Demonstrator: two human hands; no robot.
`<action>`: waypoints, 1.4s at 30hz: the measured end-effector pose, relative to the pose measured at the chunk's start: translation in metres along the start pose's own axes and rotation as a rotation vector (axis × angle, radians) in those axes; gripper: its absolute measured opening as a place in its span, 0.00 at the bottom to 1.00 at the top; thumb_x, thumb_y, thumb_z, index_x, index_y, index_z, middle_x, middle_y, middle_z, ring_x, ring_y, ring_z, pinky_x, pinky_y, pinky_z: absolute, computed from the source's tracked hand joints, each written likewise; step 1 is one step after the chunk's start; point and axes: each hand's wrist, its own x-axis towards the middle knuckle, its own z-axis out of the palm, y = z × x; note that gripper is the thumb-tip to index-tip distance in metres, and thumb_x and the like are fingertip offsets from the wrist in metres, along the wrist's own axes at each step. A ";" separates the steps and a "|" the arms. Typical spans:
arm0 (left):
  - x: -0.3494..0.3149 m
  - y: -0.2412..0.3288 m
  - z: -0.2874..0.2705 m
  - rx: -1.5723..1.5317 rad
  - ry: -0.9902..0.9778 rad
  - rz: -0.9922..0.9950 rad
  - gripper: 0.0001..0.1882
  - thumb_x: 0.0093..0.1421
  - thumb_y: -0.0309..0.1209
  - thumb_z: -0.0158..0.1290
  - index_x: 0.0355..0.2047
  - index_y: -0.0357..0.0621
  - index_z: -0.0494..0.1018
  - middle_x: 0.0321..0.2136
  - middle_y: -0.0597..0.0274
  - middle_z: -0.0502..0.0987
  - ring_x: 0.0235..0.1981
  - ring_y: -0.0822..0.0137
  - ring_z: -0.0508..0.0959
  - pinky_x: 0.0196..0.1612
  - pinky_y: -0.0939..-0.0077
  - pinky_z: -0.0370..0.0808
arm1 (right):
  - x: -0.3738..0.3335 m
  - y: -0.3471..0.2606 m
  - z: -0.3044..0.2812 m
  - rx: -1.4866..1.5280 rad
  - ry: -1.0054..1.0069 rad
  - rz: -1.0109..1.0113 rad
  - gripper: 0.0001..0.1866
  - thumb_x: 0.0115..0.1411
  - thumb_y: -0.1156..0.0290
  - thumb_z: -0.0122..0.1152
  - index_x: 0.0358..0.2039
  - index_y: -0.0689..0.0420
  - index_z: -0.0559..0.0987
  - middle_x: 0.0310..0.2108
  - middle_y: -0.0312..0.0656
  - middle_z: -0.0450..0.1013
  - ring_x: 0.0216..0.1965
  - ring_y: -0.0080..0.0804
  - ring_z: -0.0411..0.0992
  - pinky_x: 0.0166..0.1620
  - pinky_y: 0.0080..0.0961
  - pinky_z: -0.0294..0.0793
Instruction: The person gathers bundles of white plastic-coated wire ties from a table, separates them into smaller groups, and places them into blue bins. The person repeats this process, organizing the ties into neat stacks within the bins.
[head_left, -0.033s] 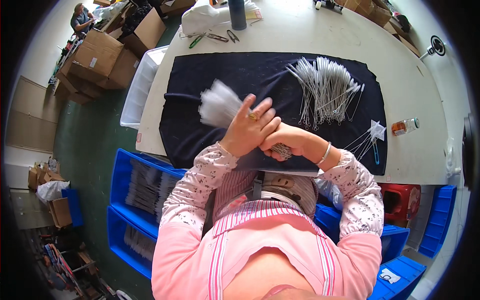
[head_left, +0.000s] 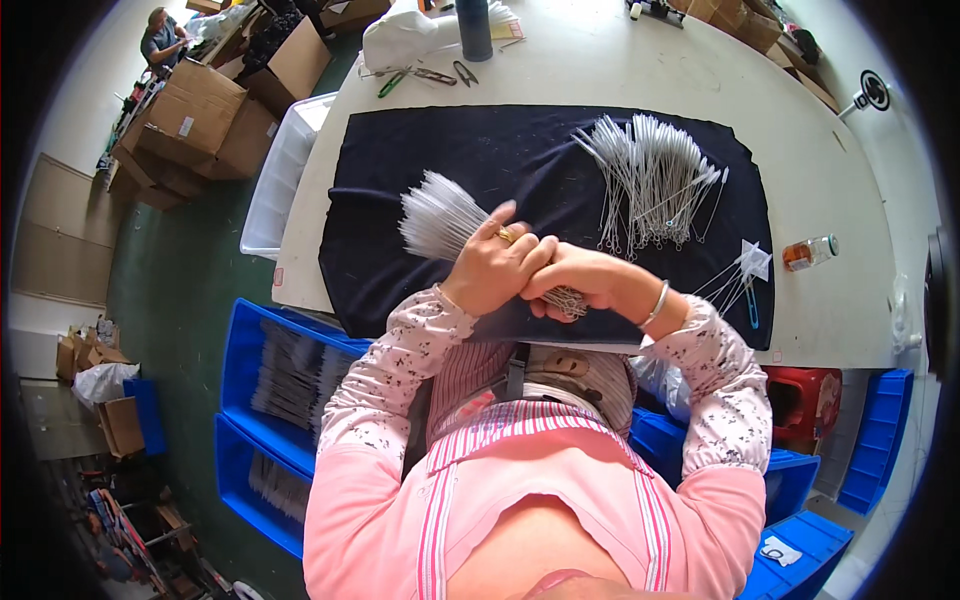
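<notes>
A thick bundle of thin white straw brushes (head_left: 440,215) lies across both hands above the dark cloth (head_left: 400,290). Its bristle ends fan toward the upper left, while the looped wire ends stick out at the lower right. My left hand (head_left: 495,258) is wrapped round the middle of the bundle. Close against it, my right hand (head_left: 580,275) grips the wire handles near their loops. To the right on the cloth rests a larger pile of the same brushes (head_left: 655,180), bristles pointing away from me. A few separate brushes and a blue tool (head_left: 752,305) lie by the cloth's right edge.
A glass jar (head_left: 810,253) lies on its side on the white table (head_left: 830,310). Snips (head_left: 465,73) and a dark bottle (head_left: 475,30) are at the back. Blue bins (head_left: 235,370) holding brushes stand at my left. A person (head_left: 162,40) is among cartons far left.
The brush bristles, smeared by motion before, now show sharply. My right wrist has shifted slightly to the right, and the looped ends show a little more.
</notes>
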 end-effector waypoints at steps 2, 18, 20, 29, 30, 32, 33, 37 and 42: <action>-0.002 -0.008 0.004 -0.144 0.038 -0.072 0.19 0.42 0.26 0.56 0.38 0.45 0.73 0.29 0.61 0.75 0.34 0.59 0.77 0.44 0.64 0.72 | -0.011 -0.024 -0.007 -0.359 0.074 -0.005 0.15 0.53 0.62 0.63 0.28 0.64 0.78 0.19 0.42 0.75 0.15 0.27 0.72 0.20 0.24 0.72; 0.007 -0.081 0.042 -0.848 0.387 -0.578 0.25 0.53 0.28 0.59 0.51 0.37 0.66 0.47 0.52 0.71 0.49 0.58 0.72 0.51 0.68 0.69 | 0.088 -0.114 0.019 -1.667 0.646 -0.827 0.21 0.61 0.52 0.48 0.31 0.57 0.80 0.35 0.46 0.76 0.46 0.41 0.72 0.57 0.36 0.60; -0.010 -0.101 0.071 -1.017 0.440 -0.645 0.24 0.53 0.27 0.58 0.50 0.37 0.66 0.47 0.53 0.71 0.48 0.60 0.72 0.50 0.69 0.69 | 0.091 -0.112 0.029 -1.768 0.671 -0.826 0.22 0.61 0.51 0.48 0.30 0.57 0.80 0.35 0.45 0.76 0.46 0.40 0.72 0.57 0.36 0.60; -0.002 -0.050 -0.025 -0.998 0.378 -0.649 0.15 0.53 0.20 0.58 0.42 0.38 0.70 0.38 0.61 0.75 0.40 0.71 0.74 0.44 0.77 0.72 | 0.059 -0.070 0.027 -0.588 0.699 -1.294 0.13 0.59 0.66 0.56 0.37 0.64 0.79 0.35 0.45 0.77 0.36 0.32 0.76 0.40 0.21 0.73; 0.001 -0.043 -0.036 -0.985 0.420 -0.678 0.13 0.52 0.20 0.59 0.38 0.38 0.72 0.34 0.65 0.76 0.36 0.75 0.74 0.40 0.80 0.72 | 0.054 -0.056 0.016 -0.442 0.731 -1.072 0.17 0.60 0.61 0.56 0.36 0.64 0.78 0.33 0.47 0.77 0.35 0.34 0.76 0.40 0.23 0.74; 0.009 -0.030 -0.055 -1.031 0.491 -0.672 0.11 0.49 0.20 0.61 0.34 0.40 0.73 0.29 0.65 0.77 0.31 0.76 0.75 0.40 0.78 0.73 | 0.042 -0.027 -0.001 -0.088 0.620 -0.607 0.27 0.59 0.49 0.56 0.36 0.66 0.79 0.31 0.50 0.77 0.32 0.37 0.77 0.38 0.26 0.76; 0.012 -0.028 -0.060 -0.975 0.422 -0.495 0.12 0.47 0.21 0.62 0.33 0.42 0.74 0.28 0.65 0.77 0.31 0.74 0.76 0.43 0.75 0.72 | 0.036 -0.014 -0.003 0.116 0.475 -0.368 0.32 0.57 0.42 0.56 0.37 0.66 0.79 0.30 0.52 0.77 0.30 0.38 0.77 0.36 0.28 0.77; 0.031 -0.002 -0.078 -0.682 -0.059 0.051 0.16 0.36 0.24 0.63 0.29 0.50 0.74 0.31 0.67 0.76 0.40 0.66 0.75 0.60 0.59 0.59 | 0.028 0.018 0.021 0.863 -0.374 -0.341 0.31 0.62 0.43 0.45 0.49 0.60 0.72 0.45 0.43 0.73 0.46 0.30 0.71 0.53 0.32 0.72; 0.015 0.036 -0.048 -0.238 -0.157 0.229 0.12 0.41 0.34 0.56 0.29 0.58 0.73 0.41 0.72 0.69 0.53 0.66 0.62 0.58 0.45 0.51 | 0.021 0.054 0.013 0.232 0.011 -0.629 0.20 0.58 0.72 0.53 0.52 0.56 0.70 0.46 0.36 0.69 0.52 0.26 0.64 0.60 0.28 0.62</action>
